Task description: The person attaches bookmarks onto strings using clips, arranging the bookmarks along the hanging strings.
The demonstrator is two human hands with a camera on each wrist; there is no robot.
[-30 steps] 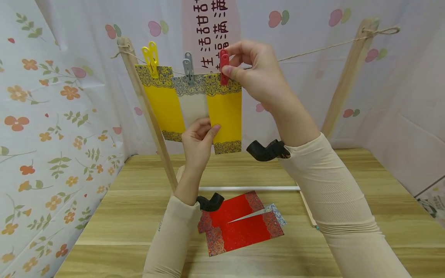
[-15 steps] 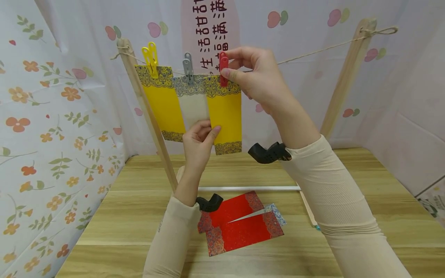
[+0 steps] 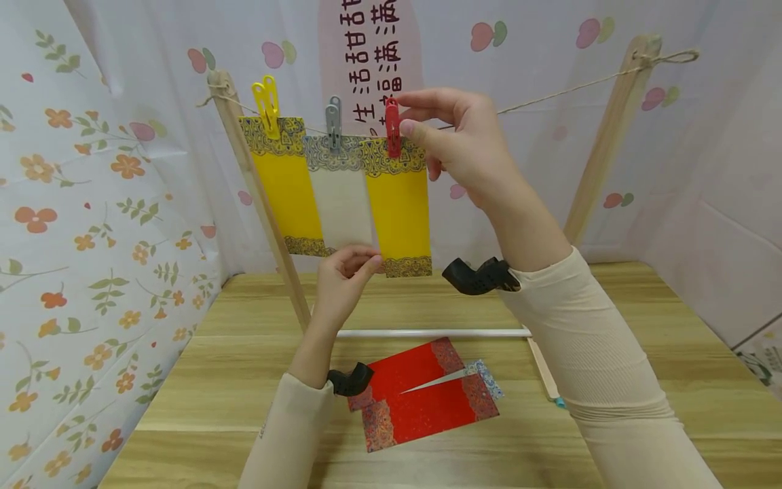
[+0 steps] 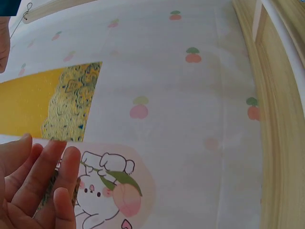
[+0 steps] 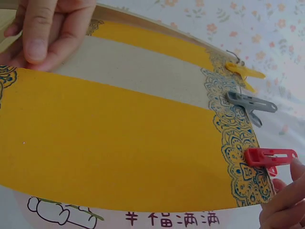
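Three paper envelopes hang from a twine line: a yellow one [image 3: 284, 190] under a yellow clothespin [image 3: 267, 106], a cream one [image 3: 342, 204] under a grey clothespin [image 3: 333, 125], and the right yellow one [image 3: 398, 210] under a red clothespin [image 3: 393, 129]. My right hand [image 3: 473, 146] is beside the red clothespin, thumb and index finger next to its handles without squeezing them. Low on the right yellow envelope's left edge, my left hand [image 3: 342, 282] has its fingers loosely extended. In the left wrist view, the fingertips lie close to the patterned end; contact is hard to tell.
Two wooden posts, left [image 3: 256, 190] and right [image 3: 611, 142], carry the twine [image 3: 562, 86]. A white rod [image 3: 427, 333] runs between their bases. Red envelopes [image 3: 427, 407] overlap on the wooden table [image 3: 214, 380], a blue-patterned end [image 3: 485, 379] showing underneath. Printed cloth [image 3: 519, 190] hangs behind.
My left hand has slid down and loosened from the right yellow envelope, which now hangs from the clothespin. My right thumb and fingers have eased off the red clothespin, moving slightly right and down.
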